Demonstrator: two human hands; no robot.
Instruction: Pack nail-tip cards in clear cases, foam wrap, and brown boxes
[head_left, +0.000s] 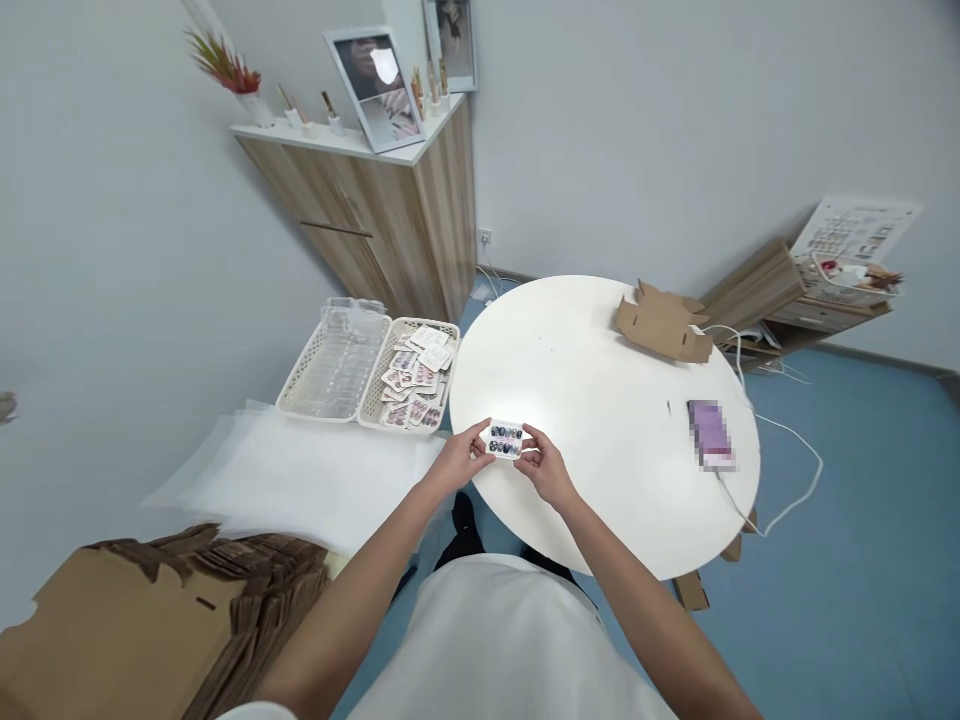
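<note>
Between my two hands is a small white card of press-on nails, with two rows of dark and pastel nails facing up. My left hand pinches its left edge, and my right hand grips the right edge. The card is held over the near left edge of the round white table. Left of the table, a white basket holds a pile of similar nail cards. Beside it, another basket contains clear plastic cases.
An unfolded cardboard box lies at the table's far side. A phone-like purple item with a white cable is at the right. White sheets and stacked flat cardboard lie at lower left. A wooden cabinet stands behind.
</note>
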